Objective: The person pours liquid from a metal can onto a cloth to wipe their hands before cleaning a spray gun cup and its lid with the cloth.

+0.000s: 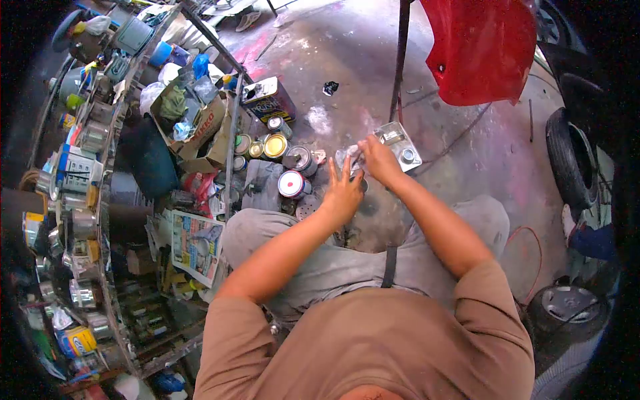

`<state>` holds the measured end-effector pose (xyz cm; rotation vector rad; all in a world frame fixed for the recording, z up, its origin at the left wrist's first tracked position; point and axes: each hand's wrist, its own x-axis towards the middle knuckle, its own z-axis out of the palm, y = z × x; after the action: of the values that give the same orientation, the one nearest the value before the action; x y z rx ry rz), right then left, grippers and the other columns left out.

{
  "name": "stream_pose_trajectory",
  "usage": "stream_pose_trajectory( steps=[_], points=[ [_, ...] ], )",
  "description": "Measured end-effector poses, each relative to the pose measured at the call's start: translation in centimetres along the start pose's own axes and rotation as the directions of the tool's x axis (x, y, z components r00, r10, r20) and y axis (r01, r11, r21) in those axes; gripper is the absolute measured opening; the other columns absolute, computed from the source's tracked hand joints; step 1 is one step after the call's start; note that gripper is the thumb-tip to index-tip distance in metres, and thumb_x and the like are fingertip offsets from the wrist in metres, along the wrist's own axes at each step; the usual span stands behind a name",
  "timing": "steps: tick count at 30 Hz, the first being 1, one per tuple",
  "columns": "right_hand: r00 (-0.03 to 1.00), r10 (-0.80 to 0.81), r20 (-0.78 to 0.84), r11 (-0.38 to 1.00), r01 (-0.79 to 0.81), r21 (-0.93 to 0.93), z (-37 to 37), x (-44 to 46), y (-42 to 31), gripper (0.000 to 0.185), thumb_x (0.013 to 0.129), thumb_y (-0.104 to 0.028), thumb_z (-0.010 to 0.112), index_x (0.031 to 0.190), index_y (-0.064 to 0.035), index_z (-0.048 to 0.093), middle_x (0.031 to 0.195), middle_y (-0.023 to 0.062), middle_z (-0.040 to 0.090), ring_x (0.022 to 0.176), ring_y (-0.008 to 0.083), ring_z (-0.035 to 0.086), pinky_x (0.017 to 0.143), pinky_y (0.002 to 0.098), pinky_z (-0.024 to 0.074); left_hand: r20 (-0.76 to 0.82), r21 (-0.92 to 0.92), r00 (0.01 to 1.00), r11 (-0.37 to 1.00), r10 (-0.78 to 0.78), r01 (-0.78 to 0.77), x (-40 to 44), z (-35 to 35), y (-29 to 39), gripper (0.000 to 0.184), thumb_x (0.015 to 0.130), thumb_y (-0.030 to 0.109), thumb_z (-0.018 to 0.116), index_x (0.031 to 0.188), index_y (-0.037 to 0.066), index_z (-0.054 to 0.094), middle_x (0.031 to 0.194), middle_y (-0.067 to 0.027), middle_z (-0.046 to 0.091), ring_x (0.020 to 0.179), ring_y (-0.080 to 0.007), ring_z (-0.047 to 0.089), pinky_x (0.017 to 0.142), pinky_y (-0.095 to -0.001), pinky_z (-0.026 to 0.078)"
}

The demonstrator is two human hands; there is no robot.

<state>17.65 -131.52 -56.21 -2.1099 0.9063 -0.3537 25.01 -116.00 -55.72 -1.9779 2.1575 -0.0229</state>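
My left hand point(343, 196) is held low over the floor between my knees, fingers spread, its fingertips close to a crumpled pale rag point(347, 157). My right hand point(381, 162) is just right of it, fingers bent together at the edge of the rag, which they seem to pinch. Beside the right hand lies a silvery rectangular can point(408, 139) with a round cap. Left of the left hand stands a small tin with a white lid and red dot point(291, 184). Something round and dark, partly hidden, is under the left palm.
Several paint tins, one with a yellow top point(275, 145), and a tall rectangular can point(269, 100) stand at the left. A cluttered rack point(110, 233) and a cardboard box point(210, 130) lie beyond. A red panel point(480, 53) hangs at upper right, near a tire point(567, 160).
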Motion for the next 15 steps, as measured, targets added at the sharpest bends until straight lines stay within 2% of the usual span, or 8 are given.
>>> stream_pose_trajectory(
  steps=[2,3,4,5,6,9,12,15],
  points=[
    [0.987,-0.012,0.161,0.991,-0.009,0.13,1.5,-0.5,0.1,0.038,0.1,-0.033,0.049,0.119,-0.0013,0.054,0.109,0.0292,0.064,0.106,0.0456,0.06,0.089,0.0493,0.0477,0.119,0.021,0.992,0.999,-0.046,0.044,0.4,-0.2,0.0,0.049,0.092,0.025,0.052,0.138,0.007,0.055,0.15,-0.0179,0.041,0.144,-0.0516,0.017,0.106,-0.0806,0.006],
    [0.97,-0.024,0.242,0.981,-0.024,0.194,2.4,-1.0,0.2,0.041,0.099,-0.034,0.05,0.124,-0.0005,0.054,0.115,0.0299,0.063,0.111,0.0447,0.059,0.093,0.047,0.0472,0.102,0.035,0.991,0.996,-0.086,0.083,0.6,0.8,0.0,0.051,0.093,0.026,0.05,0.14,0.006,0.051,0.15,-0.0191,0.041,0.144,-0.0514,0.016,0.107,-0.0803,0.005],
    [0.954,0.01,0.298,0.984,-0.062,0.167,3.4,-1.3,0.3,0.045,0.097,-0.032,0.053,0.131,-0.0018,0.051,0.118,0.0301,0.062,0.116,0.043,0.058,0.096,0.0448,0.0464,0.086,0.049,0.988,0.991,-0.126,0.122,0.7,1.9,-0.2,0.054,0.094,0.026,0.049,0.143,0.005,0.047,0.149,-0.0204,0.04,0.145,-0.0512,0.015,0.107,-0.08,0.005],
    [0.952,0.011,0.305,0.989,-0.055,0.138,3.8,-2.0,-0.1,0.045,0.096,-0.031,0.054,0.13,-0.0019,0.052,0.118,0.0298,0.062,0.115,0.0429,0.059,0.096,0.0452,0.0465,0.07,0.063,0.984,0.985,-0.166,0.161,0.6,2.1,-0.3,0.056,0.094,0.027,0.048,0.145,0.004,0.043,0.149,-0.0217,0.04,0.145,-0.051,0.013,0.107,-0.0796,0.004],
    [0.95,0.011,0.311,0.993,-0.047,0.109,4.2,-2.7,-0.5,0.045,0.095,-0.03,0.055,0.129,-0.0019,0.053,0.117,0.0296,0.063,0.114,0.0429,0.059,0.095,0.0456,0.0466,0.199,0.039,0.969,0.989,-0.147,0.142,0.5,2.4,-0.6,0.065,0.094,0.031,0.047,0.151,0.005,0.032,0.15,-0.0231,0.038,0.146,-0.0512,0.01,0.107,-0.0794,0.001],
    [0.959,-0.026,0.282,1.0,0.021,0.021,4.7,-3.3,-1.4,0.037,0.09,-0.025,0.059,0.121,-0.0032,0.061,0.109,0.0289,0.065,0.104,0.0427,0.063,0.089,0.0477,0.049,0.384,0.093,0.909,0.987,-0.159,0.133,0.3,2.2,-0.8,0.065,0.094,0.031,0.047,0.152,0.005,0.032,0.153,-0.0222,0.035,0.146,-0.0517,0.007,0.106,-0.08,0.002],
    [0.967,-0.107,0.232,0.994,0.109,0.005,4.0,-4.0,-2.5,0.031,0.088,-0.021,0.059,0.114,-0.0046,0.065,0.1,0.028,0.067,0.094,0.0432,0.065,0.083,0.0493,0.0508,0.307,0.063,0.933,0.982,-0.189,0.179,0.2,3.1,-0.8,0.066,0.094,0.033,0.047,0.152,0.006,0.031,0.155,-0.0216,0.032,0.146,-0.0527,0.005,0.104,-0.0818,0.002],
    [0.963,-0.139,0.233,0.985,0.159,-0.071,3.5,-4.4,-3.3,0.027,0.088,-0.019,0.059,0.11,-0.0058,0.067,0.094,0.0272,0.067,0.088,0.0439,0.065,0.079,0.0508,0.0515,0.344,0.021,0.923,0.984,-0.172,0.175,0.2,3.3,-0.7,0.067,0.094,0.035,0.047,0.152,0.006,0.031,0.156,-0.0219,0.03,0.146,-0.053,0.005,0.102,-0.0837,0.005]
  ],
)
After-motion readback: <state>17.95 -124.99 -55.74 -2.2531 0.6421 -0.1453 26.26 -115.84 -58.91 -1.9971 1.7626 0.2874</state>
